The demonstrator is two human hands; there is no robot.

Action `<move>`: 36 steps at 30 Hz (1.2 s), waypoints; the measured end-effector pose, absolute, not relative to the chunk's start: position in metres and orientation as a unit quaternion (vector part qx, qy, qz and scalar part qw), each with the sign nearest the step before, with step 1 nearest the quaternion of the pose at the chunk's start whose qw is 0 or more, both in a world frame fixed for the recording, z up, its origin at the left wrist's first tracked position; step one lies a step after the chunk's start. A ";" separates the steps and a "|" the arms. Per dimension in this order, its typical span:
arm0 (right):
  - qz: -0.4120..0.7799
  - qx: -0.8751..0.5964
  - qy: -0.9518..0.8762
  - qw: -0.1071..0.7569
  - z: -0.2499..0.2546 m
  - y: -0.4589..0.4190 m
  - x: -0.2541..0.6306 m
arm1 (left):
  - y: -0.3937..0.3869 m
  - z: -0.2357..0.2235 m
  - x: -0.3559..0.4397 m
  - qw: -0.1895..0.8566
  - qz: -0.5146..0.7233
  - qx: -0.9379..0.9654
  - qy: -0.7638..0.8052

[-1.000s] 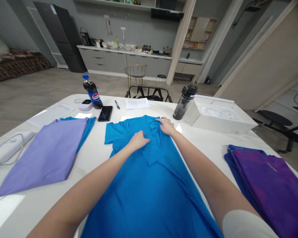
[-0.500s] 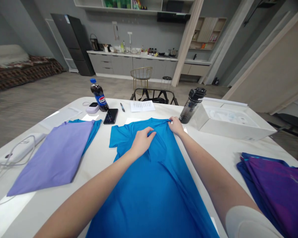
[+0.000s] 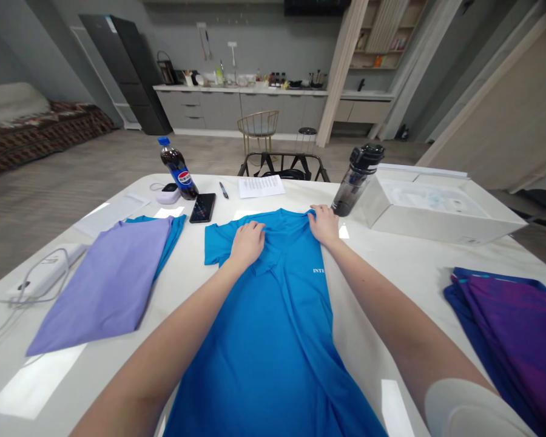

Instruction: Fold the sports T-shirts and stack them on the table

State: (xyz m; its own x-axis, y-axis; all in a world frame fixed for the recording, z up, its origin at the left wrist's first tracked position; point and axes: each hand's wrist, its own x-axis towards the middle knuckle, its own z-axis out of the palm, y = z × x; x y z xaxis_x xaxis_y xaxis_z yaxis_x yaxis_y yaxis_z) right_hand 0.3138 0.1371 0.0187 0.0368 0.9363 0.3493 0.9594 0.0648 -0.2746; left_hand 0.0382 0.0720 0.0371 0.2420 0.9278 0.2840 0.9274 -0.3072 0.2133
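Note:
A bright blue T-shirt (image 3: 273,340) lies lengthwise before me, its collar at the far end and its left sleeve spread out. White letters show on its chest at the right. My left hand (image 3: 249,244) is closed on the cloth beside the collar, with a fold running from its fingers. At the far right shoulder, my right hand (image 3: 324,224) grips the shirt's edge, thumb and fingers bent over the fabric. The right sleeve is not visible, and wrinkles run diagonally down the front. My fingertips are partly hidden.
Left on the white table (image 3: 373,291) are a folded lilac shirt (image 3: 104,279), a power strip (image 3: 45,276), a cola bottle (image 3: 178,167) and a phone (image 3: 202,207). Rightward stand a dark drinking bottle (image 3: 355,182), a white box (image 3: 441,215) and folded purple clothing (image 3: 519,334).
My left hand has moved left and slightly away from me, drawing shirt cloth with it. The chest lettering has come into sight and the shirt's right side has shifted inward.

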 end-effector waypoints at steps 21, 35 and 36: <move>0.049 -0.706 -0.628 0.323 0.016 0.162 0.322 | 0.109 0.060 0.064 0.049 0.178 0.789 0.586; -0.009 -0.772 -0.613 0.170 0.011 0.163 0.304 | 0.113 0.032 0.007 0.092 0.141 0.745 0.645; -0.014 -0.768 -0.616 0.173 0.013 0.163 0.304 | 0.111 0.035 0.009 0.069 0.143 0.737 0.657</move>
State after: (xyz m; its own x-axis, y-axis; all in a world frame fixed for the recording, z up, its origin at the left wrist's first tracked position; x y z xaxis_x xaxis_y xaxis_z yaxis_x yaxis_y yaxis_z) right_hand 0.3041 0.1633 0.0130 0.2399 0.9420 0.2349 0.9515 -0.1801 -0.2494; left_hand 0.0085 0.1110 0.0352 0.0966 0.9880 0.1206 0.9488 -0.1280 0.2886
